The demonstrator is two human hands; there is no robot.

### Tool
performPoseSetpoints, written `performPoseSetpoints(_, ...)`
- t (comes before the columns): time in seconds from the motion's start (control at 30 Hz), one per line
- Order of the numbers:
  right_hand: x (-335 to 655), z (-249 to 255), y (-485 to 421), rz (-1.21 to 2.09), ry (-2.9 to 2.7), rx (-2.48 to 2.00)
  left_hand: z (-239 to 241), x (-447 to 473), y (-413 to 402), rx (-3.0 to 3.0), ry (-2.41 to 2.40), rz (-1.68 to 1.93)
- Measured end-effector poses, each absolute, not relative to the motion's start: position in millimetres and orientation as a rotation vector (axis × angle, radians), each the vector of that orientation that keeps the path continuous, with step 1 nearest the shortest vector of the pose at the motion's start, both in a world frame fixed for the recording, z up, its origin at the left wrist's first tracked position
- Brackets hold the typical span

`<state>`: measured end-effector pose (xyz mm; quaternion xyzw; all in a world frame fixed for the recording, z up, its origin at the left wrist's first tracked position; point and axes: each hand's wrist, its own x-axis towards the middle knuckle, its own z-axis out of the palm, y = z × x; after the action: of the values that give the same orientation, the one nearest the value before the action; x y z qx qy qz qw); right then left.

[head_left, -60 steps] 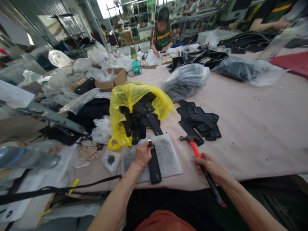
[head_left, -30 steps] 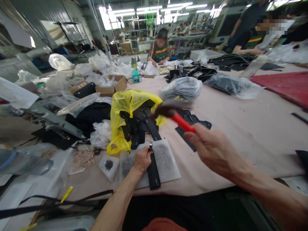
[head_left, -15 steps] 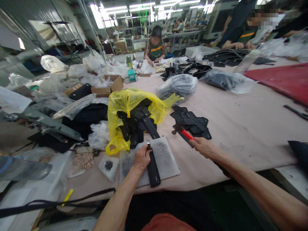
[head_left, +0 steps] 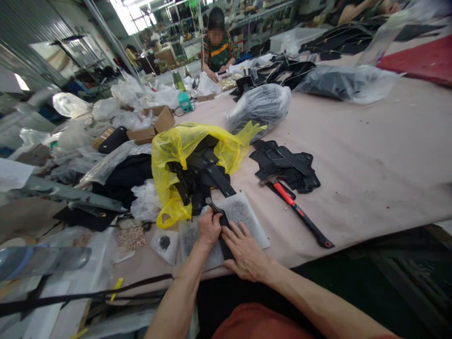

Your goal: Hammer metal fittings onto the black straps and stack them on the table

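My left hand (head_left: 209, 228) is closed around a metal punch (head_left: 213, 205), whose top sticks out above the fingers, tilted to the left. Beneath it lies a black strip (head_left: 226, 249) on a pale, scuffed board (head_left: 256, 220). Across the strip rests my right hand (head_left: 245, 252), its fingers stretched out and the thumb apart, touching the strip and the board. A hammer (head_left: 300, 214) with a red and black handle lies on the table to the right, its head against a pile of black pieces (head_left: 291, 165).
Left of the pile, a yellow bag (head_left: 165, 150) spills more black strips beside the board. A whitish block (head_left: 164, 245) with a dark patch sits to the left. Farther back are a wrapped bundle (head_left: 261, 106), a teal device (head_left: 184, 102) and a person (head_left: 216, 52) at the table.
My right hand has let go of the hammer, which now lies on the table, and has come over onto the black strip. The punch in my left hand has tilted left.
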<state>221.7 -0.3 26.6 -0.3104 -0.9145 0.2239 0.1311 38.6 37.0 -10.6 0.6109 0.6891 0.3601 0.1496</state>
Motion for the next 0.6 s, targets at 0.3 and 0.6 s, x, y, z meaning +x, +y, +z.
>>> performPoseSetpoints(0.3,238,19,6,0.803,-2.749,-0.784,-5,21,50,1.356,1.872,1.161)
performPoseSetpoints(0.6,204,6,56,0.466,-2.722,-0.891,11,34,8,1.512,1.945,1.254)
